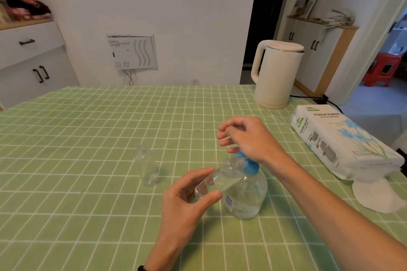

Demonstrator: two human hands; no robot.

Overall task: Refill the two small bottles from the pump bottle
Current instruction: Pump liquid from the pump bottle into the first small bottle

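A clear pump bottle (pixel 246 198) with a blue pump head (pixel 248 166) stands on the green checked tablecloth (pixel 88 204). My left hand (pixel 187 200) holds a small clear bottle (pixel 220 179) tilted, its open mouth up against the blue pump. My right hand (pixel 248 137) rests on top of the pump head, palm down, fingers spread loosely to the left. A second small clear bottle (pixel 147 166) stands upright and uncapped on the cloth, to the left of the pump bottle, with a little liquid at its bottom.
A white electric kettle (pixel 275 73) stands at the back right with its cord trailing off the table. A pack of tissue paper (pixel 339 138) lies at the right edge, a loose white tissue (pixel 374 193) under it. Cabinets line the walls beyond.
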